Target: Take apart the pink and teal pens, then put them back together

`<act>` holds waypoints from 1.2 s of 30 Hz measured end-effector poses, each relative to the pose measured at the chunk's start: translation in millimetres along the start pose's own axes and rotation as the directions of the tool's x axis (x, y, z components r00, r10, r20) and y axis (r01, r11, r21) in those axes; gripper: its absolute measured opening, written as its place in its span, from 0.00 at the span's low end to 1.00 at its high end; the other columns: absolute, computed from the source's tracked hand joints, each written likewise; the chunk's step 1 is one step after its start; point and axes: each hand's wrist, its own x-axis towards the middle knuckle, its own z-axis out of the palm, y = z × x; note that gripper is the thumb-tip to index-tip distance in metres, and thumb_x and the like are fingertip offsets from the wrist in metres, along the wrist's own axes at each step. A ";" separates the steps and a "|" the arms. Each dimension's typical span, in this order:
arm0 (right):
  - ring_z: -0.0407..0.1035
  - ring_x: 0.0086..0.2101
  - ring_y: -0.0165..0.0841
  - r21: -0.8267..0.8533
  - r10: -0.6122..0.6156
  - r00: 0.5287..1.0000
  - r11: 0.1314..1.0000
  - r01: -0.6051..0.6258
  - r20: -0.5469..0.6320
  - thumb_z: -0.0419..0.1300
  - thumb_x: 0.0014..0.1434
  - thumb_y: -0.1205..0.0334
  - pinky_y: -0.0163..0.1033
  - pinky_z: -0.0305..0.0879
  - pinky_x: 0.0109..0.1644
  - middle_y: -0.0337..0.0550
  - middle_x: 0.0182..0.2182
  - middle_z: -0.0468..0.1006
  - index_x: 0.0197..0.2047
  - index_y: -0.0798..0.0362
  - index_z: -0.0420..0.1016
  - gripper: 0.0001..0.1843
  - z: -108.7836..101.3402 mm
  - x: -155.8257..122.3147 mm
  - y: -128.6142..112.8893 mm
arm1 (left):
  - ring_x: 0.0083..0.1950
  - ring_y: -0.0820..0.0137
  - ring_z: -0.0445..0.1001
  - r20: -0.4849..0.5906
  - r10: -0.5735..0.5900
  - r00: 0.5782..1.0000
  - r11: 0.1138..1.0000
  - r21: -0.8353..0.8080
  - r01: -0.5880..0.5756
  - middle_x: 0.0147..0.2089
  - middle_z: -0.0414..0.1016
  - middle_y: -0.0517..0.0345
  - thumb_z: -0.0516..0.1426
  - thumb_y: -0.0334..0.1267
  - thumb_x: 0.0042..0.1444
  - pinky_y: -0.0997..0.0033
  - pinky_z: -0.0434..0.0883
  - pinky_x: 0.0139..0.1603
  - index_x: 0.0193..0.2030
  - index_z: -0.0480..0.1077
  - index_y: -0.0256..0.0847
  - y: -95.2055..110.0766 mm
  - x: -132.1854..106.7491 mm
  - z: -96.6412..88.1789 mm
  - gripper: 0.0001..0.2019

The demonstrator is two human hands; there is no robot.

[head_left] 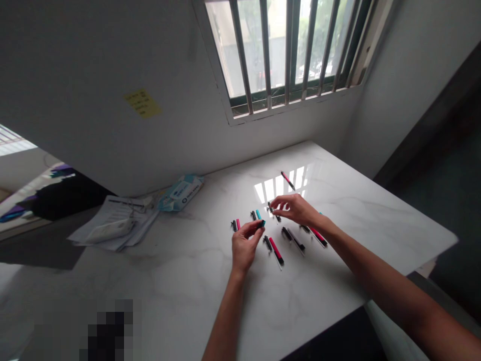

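At a white marble table (pixel 188 281) beneath a barred window (pixel 285 55), with loose papers (pixel 112 225) and a pack of wipes (pixel 180 191) lying at the far left, a person works over a scatter of pens (pixel 276 250). The left hand (pixel 243 245) pinches a short teal-tipped piece (pixel 260 224) between thumb and forefinger, its tip aimed right. The right hand (pixel 296 208), just across a small gap, closes its fingertips on a dark piece (pixel 271 207) (too small to tell cap from barrel). The pens lie under and between both hands, long axes slanting from far-left to near-right. One pink pen (pixel 287 180) lies apart, beyond the right hand, which is nearer.
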 end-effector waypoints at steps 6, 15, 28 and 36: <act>0.77 0.38 0.42 -0.470 0.402 0.900 0.770 -0.431 -0.167 0.78 0.48 0.54 0.37 0.66 0.36 0.51 0.39 0.84 0.42 0.53 0.84 0.20 -29.6 -5.3 58.3 | 0.45 0.61 0.84 -0.026 -0.005 1.000 1.000 -0.027 0.004 0.42 0.86 0.49 0.71 0.42 0.52 0.65 0.80 0.49 0.46 0.84 0.40 2.0 -0.5 -0.1 0.15; 0.77 0.34 0.42 -0.447 0.444 0.869 0.746 -0.493 -0.218 0.67 0.58 0.65 0.40 0.65 0.37 0.57 0.35 0.84 0.31 0.54 0.84 0.05 -21.9 1.1 50.1 | 0.45 0.63 0.84 -0.030 0.012 0.999 1.000 -0.012 -0.013 0.43 0.86 0.49 0.70 0.41 0.52 0.65 0.80 0.49 0.46 0.84 0.40 4.0 -0.8 0.0 0.15; 0.77 0.34 0.33 0.617 0.075 0.993 0.787 -0.002 -0.093 0.70 0.59 0.46 0.39 0.75 0.40 0.44 0.36 0.82 0.44 0.53 0.80 0.20 12.0 11.7 -3.7 | 0.44 0.62 0.84 -0.008 0.014 1.000 1.000 -0.007 -0.014 0.43 0.86 0.48 0.70 0.43 0.53 0.65 0.80 0.48 0.47 0.84 0.40 -4.4 0.4 0.5 0.16; 0.78 0.35 0.33 0.670 0.044 0.999 0.742 -0.036 0.004 0.73 0.57 0.50 0.39 0.76 0.43 0.45 0.40 0.84 0.42 0.53 0.82 0.17 20.5 7.0 -12.4 | 0.44 0.62 0.84 0.006 0.006 1.000 1.000 -0.010 -0.006 0.44 0.86 0.48 0.70 0.44 0.54 0.66 0.79 0.48 0.48 0.83 0.40 -5.4 -0.1 1.4 0.16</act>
